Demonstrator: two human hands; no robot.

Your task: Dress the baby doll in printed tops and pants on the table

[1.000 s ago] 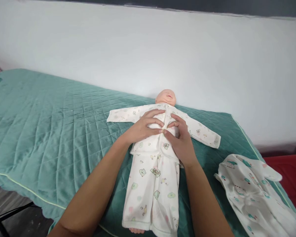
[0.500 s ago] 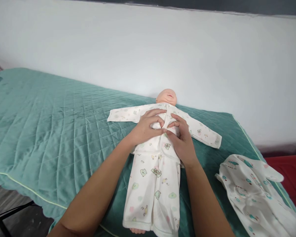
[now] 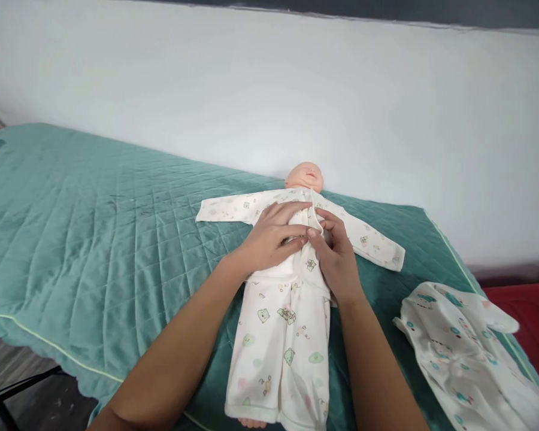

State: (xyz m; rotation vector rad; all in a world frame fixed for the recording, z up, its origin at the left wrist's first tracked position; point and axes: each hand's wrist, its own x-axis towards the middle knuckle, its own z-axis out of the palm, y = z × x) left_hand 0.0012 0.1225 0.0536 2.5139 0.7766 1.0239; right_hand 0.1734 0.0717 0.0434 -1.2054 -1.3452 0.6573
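Note:
A baby doll (image 3: 305, 175) lies on its back on a teal quilted mattress (image 3: 94, 215), dressed in a white printed top (image 3: 368, 236) and matching trousers (image 3: 281, 353). Both my hands rest on the doll's chest. My left hand (image 3: 272, 236) pinches the left edge of the top's front opening, fingers closed on the cloth. My right hand (image 3: 335, 251) pinches the right edge of the same opening. The two edges meet between my fingertips, just below the doll's neck. The doll's sleeves lie spread out to both sides.
A second white garment with green prints (image 3: 462, 353) lies crumpled on the mattress at the right. A white wall (image 3: 296, 90) runs behind the bed. Something red (image 3: 525, 323) stands beyond the mattress's right edge. Floor and a dark frame (image 3: 9, 395) show at the lower left.
Both hands have shifted slightly up the doll's chest toward the neck and pulled the front edges of the top closer together.

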